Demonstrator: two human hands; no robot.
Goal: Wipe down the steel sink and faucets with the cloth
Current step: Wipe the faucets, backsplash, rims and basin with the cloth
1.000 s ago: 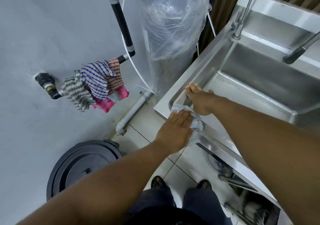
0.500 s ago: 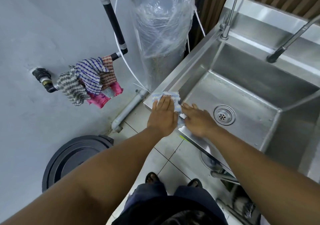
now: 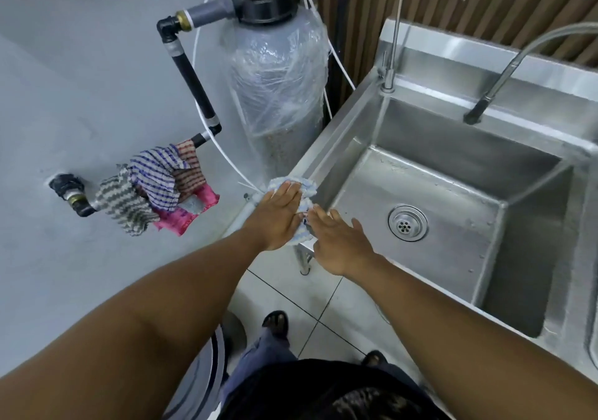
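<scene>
1. The left hand (image 3: 280, 217) lies flat, palm down. Its fingers (image 3: 288, 193) are straight and close together, pressing the cloth (image 3: 307, 188) onto the front left corner of the steel sink (image 3: 336, 121). They curl round nothing.
2. The cloth, pale blue and white, is bunched under those fingers. Its crumpled edge shows just beyond the fingertips and to their right, and a further bit shows below the palm at the rim's front edge.
3. The right hand (image 3: 339, 244) is also spread flat, fingers straight and slightly apart. Its fingertips touch the cloth's right edge, just beside the left hand. It grips nothing.
4. To the right of the right fingers, near but apart from them, the round drain (image 3: 407, 223) sits in the basin floor.
5. Well beyond both sets of fingers, the gooseneck faucet (image 3: 394, 47) stands on the back rim. The second faucet (image 3: 504, 76) reaches over the basin farther right.
6. Beyond the left fingers, a grey filter tank (image 3: 278, 96) wrapped in clear plastic stands just beside the sink's left side.
7. Left of the left fingers and well apart, a bundle of checked and pink rags (image 3: 155, 189) hangs on a black pipe (image 3: 194, 86).
8. Back from the fingers, under the forearms, are the tiled floor (image 3: 284, 287) and the person's sandalled feet (image 3: 275, 321).
</scene>
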